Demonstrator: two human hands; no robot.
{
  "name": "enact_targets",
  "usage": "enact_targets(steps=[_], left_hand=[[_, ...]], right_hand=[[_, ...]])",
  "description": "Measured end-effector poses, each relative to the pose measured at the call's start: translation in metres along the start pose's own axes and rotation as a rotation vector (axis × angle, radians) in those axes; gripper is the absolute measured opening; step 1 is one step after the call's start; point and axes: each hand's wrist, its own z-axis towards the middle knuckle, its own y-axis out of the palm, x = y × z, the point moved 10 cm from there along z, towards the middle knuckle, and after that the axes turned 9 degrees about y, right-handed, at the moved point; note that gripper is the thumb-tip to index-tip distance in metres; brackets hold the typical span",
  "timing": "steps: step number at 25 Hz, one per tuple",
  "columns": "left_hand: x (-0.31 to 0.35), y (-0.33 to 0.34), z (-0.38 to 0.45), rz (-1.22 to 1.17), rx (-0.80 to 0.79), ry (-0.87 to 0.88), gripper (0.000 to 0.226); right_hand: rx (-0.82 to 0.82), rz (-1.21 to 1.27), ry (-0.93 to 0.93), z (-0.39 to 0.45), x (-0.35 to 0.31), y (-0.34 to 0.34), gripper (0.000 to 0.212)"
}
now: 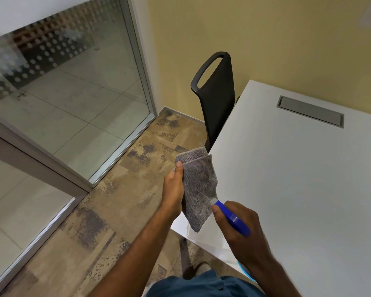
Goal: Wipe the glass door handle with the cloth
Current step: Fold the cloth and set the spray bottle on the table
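Observation:
My left hand holds a folded grey cloth upright over the corner of the white table, thumb pressed on its upper edge. My right hand grips a spray bottle with a blue head; its nozzle points at the lower part of the cloth, almost touching it. The glass door stands at the lower left with its grey frame. No door handle shows in this view.
A white table with a grey cable flap fills the right side. A black chair stands against the yellow wall beyond the table. A fixed glass panel with frosted dots lies ahead on the left. Patterned brown carpet covers the floor.

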Motion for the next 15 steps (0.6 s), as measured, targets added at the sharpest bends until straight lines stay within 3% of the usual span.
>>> enact_targets(steps=[5,15], left_hand=[[0.004,-0.003,0.0,0.008,0.014,0.011,0.034],[0.015,-0.003,-0.001,0.084,-0.01,0.05,0.033]], right_hand=[[0.01,-0.015,-0.021,0.003,-0.004,-0.001,0.033],[0.105,0.025,0.004,0.009,0.001,-0.017,0.029]])
